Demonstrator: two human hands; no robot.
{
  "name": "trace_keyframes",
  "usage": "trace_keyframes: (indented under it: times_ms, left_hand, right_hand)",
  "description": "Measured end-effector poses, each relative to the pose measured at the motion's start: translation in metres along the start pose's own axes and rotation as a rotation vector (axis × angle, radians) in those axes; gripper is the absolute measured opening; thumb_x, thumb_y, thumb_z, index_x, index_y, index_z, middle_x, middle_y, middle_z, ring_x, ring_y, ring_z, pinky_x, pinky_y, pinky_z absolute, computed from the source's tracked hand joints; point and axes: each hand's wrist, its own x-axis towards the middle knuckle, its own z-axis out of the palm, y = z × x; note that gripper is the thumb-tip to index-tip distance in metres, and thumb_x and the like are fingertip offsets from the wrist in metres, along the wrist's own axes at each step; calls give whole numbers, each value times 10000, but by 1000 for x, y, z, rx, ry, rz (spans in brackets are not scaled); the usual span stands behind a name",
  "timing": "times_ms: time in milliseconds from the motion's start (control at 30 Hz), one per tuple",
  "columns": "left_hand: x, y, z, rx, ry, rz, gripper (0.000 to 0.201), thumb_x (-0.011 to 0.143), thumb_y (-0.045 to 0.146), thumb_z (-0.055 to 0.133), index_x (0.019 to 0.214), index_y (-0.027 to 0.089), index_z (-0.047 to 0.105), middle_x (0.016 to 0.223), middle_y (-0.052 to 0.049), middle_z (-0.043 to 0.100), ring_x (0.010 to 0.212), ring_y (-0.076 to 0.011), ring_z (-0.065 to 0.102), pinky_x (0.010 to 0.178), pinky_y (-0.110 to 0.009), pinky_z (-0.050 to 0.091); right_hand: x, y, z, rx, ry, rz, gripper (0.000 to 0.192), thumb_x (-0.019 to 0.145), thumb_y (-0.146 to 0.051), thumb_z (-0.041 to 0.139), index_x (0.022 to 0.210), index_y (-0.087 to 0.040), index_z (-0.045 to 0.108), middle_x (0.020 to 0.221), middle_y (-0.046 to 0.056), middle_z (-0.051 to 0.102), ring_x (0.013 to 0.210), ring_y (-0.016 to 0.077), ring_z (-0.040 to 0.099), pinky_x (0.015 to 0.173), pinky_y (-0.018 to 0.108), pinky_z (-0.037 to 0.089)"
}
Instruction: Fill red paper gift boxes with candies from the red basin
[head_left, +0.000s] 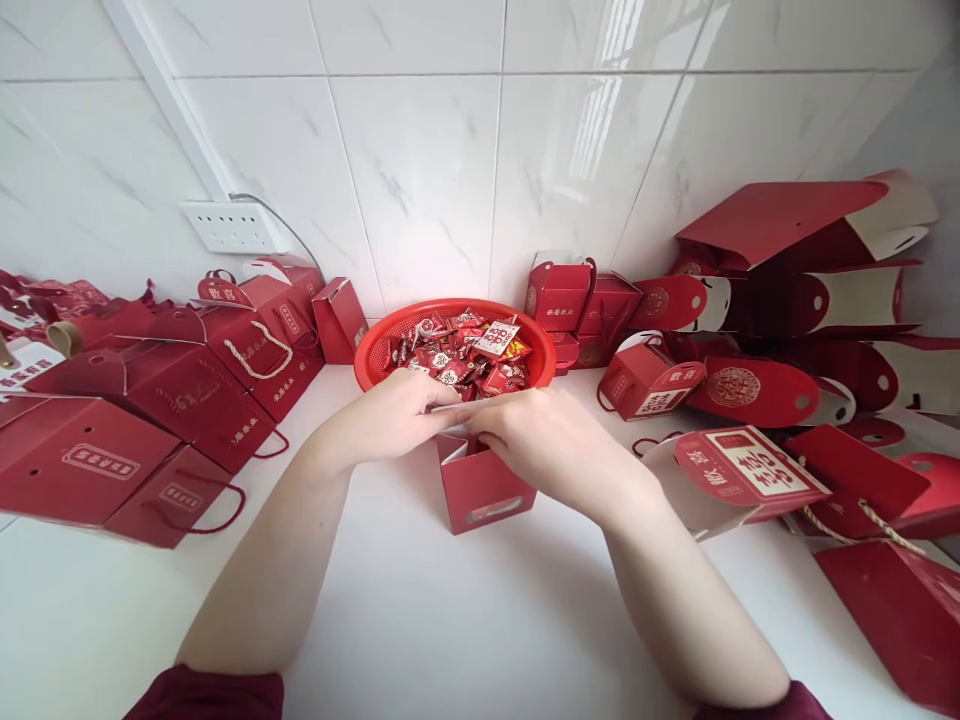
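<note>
Plainly, two bare hands work on one small red carton (487,490), which stands upright on the white bench (465,610) just in front of a single basket (363,355). The left hand (396,408) pinches the carton's upper edge between thumb and fingers, and the right hand (551,435) grips the same edge from the other side, fingers bent (some of the fingertips are hidden, so the exact hold is hard to read). Smooth card forms the carton, red outside and pale along its inner flaps; its mouth faces up, its broad side faces the wearer, and its long axis runs left to right, the right end slightly farther off. Round and perforated, the red plastic basket holds a heap of glossy wrapped sweets (442,365), too many to count. One narrow carton (341,320) stands close to the basket's left. Further cartons (262,320) crowd the left side, some with cord handles, while stacked blanks and cartons (757,390) fill the right; overlaps prevent a sure count. One socket strip (234,227) sits on the glossy tiled wall (420,150).
</note>
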Motion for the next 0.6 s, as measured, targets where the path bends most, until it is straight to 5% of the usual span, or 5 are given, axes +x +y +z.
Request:
trace_keyframes:
  times_ms: [200, 333, 500, 600]
  left_hand:
    - [-1, 0, -1, 9, -36, 54, 383, 914, 379, 460, 616, 181, 596, 591, 1, 551, 549, -136, 481, 487, -264, 260]
    - [-7, -2, -6, 1, -31, 11, 395, 907, 444, 505, 620, 193, 611, 590, 9, 553, 524, -134, 483, 476, -266, 270]
    - [-1, -24, -12, -140, 265, -60, 333, 954, 468, 448, 1158, 287, 640, 1080, -4, 695, 924, -194, 647, 758, -268, 481]
    - [20, -51, -4, -78, 475, -94, 288, 930, 359, 494, 1161, 248, 624, 1166, -37, 667, 1018, -212, 626, 865, -313, 485]
  right_hand:
    - [-8, -3, -16, -43, -52, 1, 257, 909, -115, 535, 904, -266, 742, 832, 12, 747, 569, 152, 605, 473, 266, 352]
    - [-13, 4, -33, 44, 82, -44, 181, 931, -229, 563, 917, -264, 739, 823, 18, 736, 650, 173, 639, 558, 280, 432]
    - [-9, 36, -43, 98, 308, 158, 195, 930, -320, 558, 843, -221, 702, 738, 3, 681, 593, 146, 578, 556, 270, 431]
    - [4, 61, -30, 142, 260, 257, 240, 914, -353, 557, 785, -200, 691, 682, 4, 651, 570, 142, 542, 533, 265, 399]
